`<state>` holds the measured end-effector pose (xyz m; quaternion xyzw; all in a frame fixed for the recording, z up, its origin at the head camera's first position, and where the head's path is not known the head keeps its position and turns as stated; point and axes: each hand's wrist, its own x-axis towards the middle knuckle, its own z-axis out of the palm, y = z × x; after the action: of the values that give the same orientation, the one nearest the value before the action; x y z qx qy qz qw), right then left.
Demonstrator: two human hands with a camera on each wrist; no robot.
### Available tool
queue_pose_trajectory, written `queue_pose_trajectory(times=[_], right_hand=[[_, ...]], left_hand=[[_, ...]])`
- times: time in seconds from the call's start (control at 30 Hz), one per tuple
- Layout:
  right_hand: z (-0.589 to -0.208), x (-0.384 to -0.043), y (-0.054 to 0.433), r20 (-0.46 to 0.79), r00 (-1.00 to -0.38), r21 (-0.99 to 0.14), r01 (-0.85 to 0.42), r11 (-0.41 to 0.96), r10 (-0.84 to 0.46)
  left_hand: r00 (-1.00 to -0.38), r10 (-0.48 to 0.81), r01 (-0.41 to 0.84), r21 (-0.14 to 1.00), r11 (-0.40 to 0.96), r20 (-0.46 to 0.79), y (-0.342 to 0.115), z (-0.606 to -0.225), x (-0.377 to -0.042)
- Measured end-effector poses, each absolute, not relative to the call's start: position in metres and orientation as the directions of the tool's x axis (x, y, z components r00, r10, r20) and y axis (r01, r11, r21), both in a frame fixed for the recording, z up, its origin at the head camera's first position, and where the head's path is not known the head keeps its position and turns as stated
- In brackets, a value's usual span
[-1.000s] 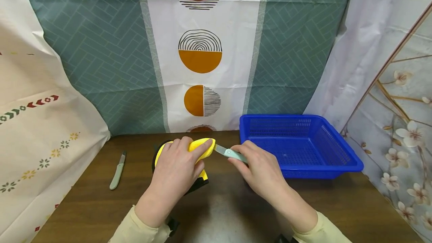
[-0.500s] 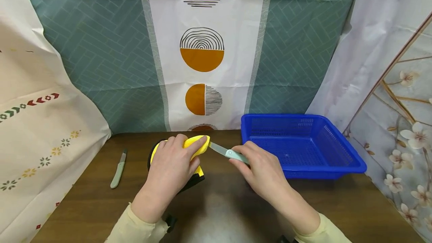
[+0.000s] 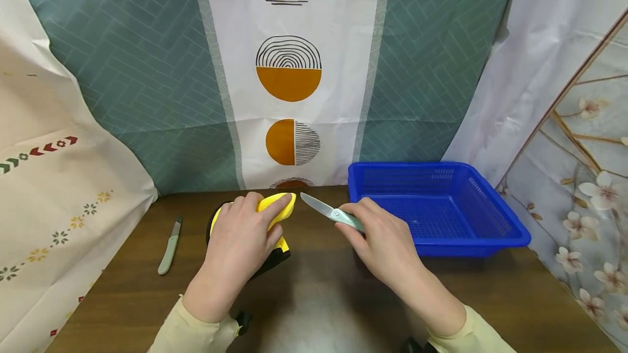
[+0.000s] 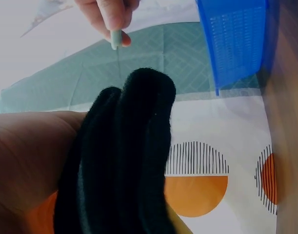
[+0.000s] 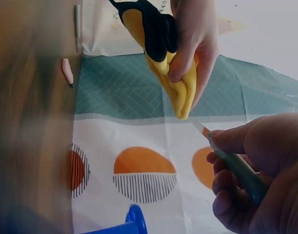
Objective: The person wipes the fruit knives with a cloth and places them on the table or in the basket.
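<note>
My left hand point(image 3: 240, 238) grips a folded yellow and black cloth point(image 3: 285, 212), its yellow end sticking out past the index finger. In the left wrist view, the cloth's black folds point(image 4: 144, 131) hide most of the fingers. The right hand point(image 3: 385, 236) holds a knife point(image 3: 347, 220) by its light green handle, with the blade out and pointing up and left. A small gap separates the blade tip from the yellow end of the cloth. The right wrist view shows the knife handle point(image 5: 244, 176) gripped between thumb and curled fingers, below the cloth point(image 5: 182, 100).
Another knife with a pale green handle point(image 3: 169, 255) lies at the left of the wooden table point(image 3: 314, 298). A blue plastic basket point(image 3: 471, 244) stands at the back right. A small pinkish thing point(image 5: 67, 70) with a dark tip shows in the right wrist view. Patterned cloths hang behind.
The blade tip was at the cloth's yellow end and has come away from it. My left hand has shifted left with the cloth; the knife has turned slightly upward in my right hand.
</note>
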<state>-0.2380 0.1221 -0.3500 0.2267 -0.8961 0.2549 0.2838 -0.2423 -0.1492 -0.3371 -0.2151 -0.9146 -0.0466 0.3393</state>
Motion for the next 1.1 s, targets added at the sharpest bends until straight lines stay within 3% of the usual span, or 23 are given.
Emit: queue_pose_trajectory(times=[0.43, 1.1], right_hand=[[-0.352, -0.244, 0.144, 0.633, -0.730, -0.218, -0.486, 0.846, -0.256], [-0.343, -0.282, 0.186, 0.389, -0.908, -0.177, -0.238, 0.955, -0.155]], left_hand=[[-0.667, 0.364, 0.426, -0.068, 0.902, 0.650, -0.150, -0.336, -0.239], [-0.664, 0.377, 0.444, -0.065, 0.894, 0.646, -0.151, -0.336, -0.237]])
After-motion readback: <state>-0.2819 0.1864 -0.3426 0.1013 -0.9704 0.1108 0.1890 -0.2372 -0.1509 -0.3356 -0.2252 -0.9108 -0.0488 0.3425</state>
